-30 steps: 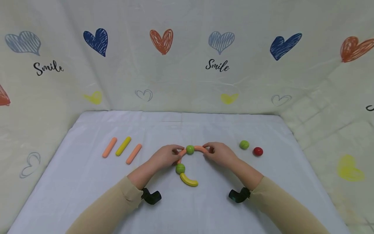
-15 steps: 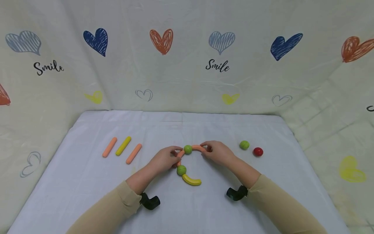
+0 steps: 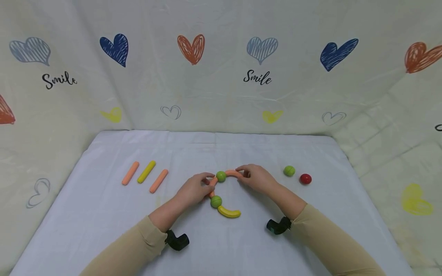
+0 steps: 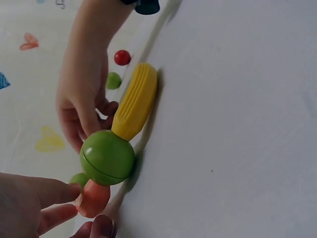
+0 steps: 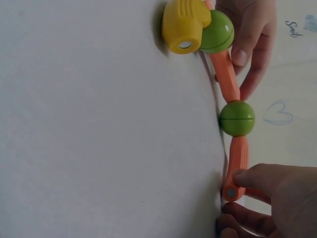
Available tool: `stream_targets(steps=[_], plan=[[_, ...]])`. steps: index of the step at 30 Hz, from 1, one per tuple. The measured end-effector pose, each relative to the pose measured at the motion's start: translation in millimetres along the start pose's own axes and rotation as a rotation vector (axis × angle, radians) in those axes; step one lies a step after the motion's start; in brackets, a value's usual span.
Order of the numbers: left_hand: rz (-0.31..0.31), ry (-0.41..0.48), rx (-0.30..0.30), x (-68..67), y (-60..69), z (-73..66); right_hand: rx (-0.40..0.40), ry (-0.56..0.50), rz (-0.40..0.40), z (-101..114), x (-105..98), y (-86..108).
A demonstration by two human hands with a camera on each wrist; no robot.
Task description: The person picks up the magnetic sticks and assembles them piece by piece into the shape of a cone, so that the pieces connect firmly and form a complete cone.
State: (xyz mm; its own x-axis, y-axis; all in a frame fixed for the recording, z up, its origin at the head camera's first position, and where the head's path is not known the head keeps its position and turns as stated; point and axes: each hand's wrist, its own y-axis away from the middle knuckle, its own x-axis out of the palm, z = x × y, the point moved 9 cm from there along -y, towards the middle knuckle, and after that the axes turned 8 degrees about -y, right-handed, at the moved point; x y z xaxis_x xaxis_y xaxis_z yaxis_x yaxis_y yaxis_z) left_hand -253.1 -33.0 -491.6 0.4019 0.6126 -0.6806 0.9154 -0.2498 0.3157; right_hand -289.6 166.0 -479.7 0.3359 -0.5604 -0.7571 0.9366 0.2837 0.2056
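A curved chain of toy rods and balls lies mid-table in the head view. My left hand (image 3: pixel 194 188) pinches an orange curved rod (image 3: pixel 214 181) on the chain's left side. At the top, a green ball (image 3: pixel 221 176) joins it to a second orange curved rod (image 5: pixel 238 153), whose free end my right hand (image 3: pixel 257 178) holds between thumb and fingers. Below the left hand, another green ball (image 4: pixel 108 157) touches the first orange rod and a yellow curved rod (image 3: pixel 229 212). A silvery disc shows in the yellow rod's free end (image 5: pixel 185 45).
Left on the white cloth (image 3: pixel 214 249) lie two straight orange rods (image 3: pixel 130 173) (image 3: pixel 159 181) and a yellow rod (image 3: pixel 146 171) between them. To the right sit a loose green ball (image 3: pixel 289 171) and a red ball (image 3: pixel 305 179). A printed curtain (image 3: pixel 221 88) stands behind the table.
The chain has turned slightly: its top ball and right orange rod shifted left, while the lower ball and yellow rod swung right. My right hand moved a little left; both hands keep their holds.
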Motion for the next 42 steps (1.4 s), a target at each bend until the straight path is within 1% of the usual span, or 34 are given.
stream_targets(steps=[2, 4, 10, 16, 21, 25, 30, 33, 37, 42], plan=[[-0.026, -0.057, 0.018, -3.8, -0.8, -2.4, 0.004, -0.002, 0.003, 0, 0, -0.2], [-0.040, -0.077, 0.023, -6.5, -2.0, -3.4, 0.009, -0.002, 0.005, 0, 0, -0.3], [-0.051, -0.084, 0.026, -7.5, -10.7, -2.0, 0.009, -0.011, 0.009, -1, 2, -1.0], [-0.053, -0.102, 0.065, -7.7, -18.3, -6.6, 0.007, -0.030, 0.001, -1, 2, -0.1], [-0.055, -0.122, 0.099, -7.7, -25.9, -10.1, 0.007, -0.020, -0.031, -3, -5, 3.4], [-0.048, -0.126, 0.122, -7.0, -31.1, -13.7, 0.026, -0.001, -0.064, -8, -16, 7.9], [-0.021, -0.113, 0.125, -5.8, -36.7, -18.5, 0.038, 0.021, -0.103, -17, -34, 14.5], [0.000, -0.125, 0.127, -3.0, -40.8, -21.4, 0.040, 0.023, -0.121, -25, -47, 19.9], [0.033, -0.148, 0.137, 2.9, -46.4, -26.7, 0.054, 0.036, -0.138, -39, -66, 31.2], [0.064, -0.177, 0.142, 9.3, -51.3, -33.3, 0.069, 0.076, -0.188, -60, -91, 49.9]])
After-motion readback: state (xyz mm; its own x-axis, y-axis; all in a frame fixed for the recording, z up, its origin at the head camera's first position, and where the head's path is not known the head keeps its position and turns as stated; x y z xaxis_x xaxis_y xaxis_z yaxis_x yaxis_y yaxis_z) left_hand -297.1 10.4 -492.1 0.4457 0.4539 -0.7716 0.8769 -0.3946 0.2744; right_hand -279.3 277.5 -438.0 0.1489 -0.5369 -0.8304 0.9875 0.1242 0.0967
